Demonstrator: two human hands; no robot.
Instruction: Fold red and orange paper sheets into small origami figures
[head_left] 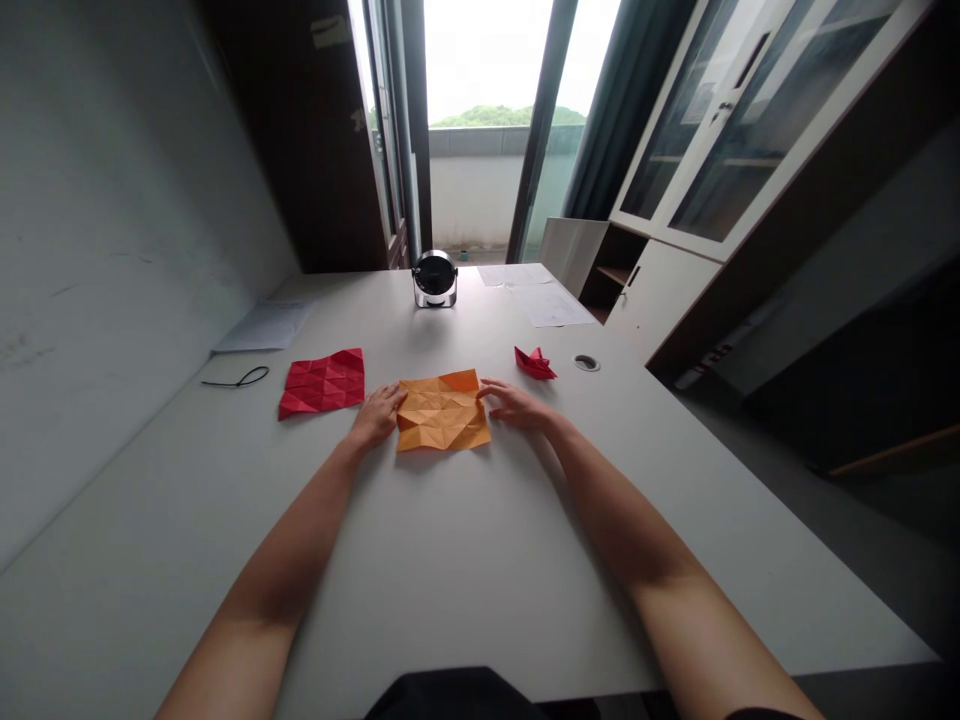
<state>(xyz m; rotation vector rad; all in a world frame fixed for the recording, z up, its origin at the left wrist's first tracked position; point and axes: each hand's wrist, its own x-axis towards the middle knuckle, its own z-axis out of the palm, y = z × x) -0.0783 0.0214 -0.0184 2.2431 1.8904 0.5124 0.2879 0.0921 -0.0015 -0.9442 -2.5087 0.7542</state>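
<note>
A creased sheet of orange origami paper [442, 412] lies unfolded in front of me, its fold lines raised and its edges lifting a little. My left hand [380, 413] rests at the sheet's left edge, fingers stretched out and touching it. At the right edge is my right hand [514, 402], with its fingers apart and the fingertips against the paper. To the left of my left hand lies a creased red sheet of paper [324, 383], also spread out. Beyond my right hand sits a small folded red paper boat [535, 363].
On the white table [450, 560] a round black device on a silver stand [435, 279] stands at the back. White papers [551, 303] lie back right, more papers [266, 325] back left. A black cable tie [241, 380] lies left; a round cable hole [586, 363] is at right.
</note>
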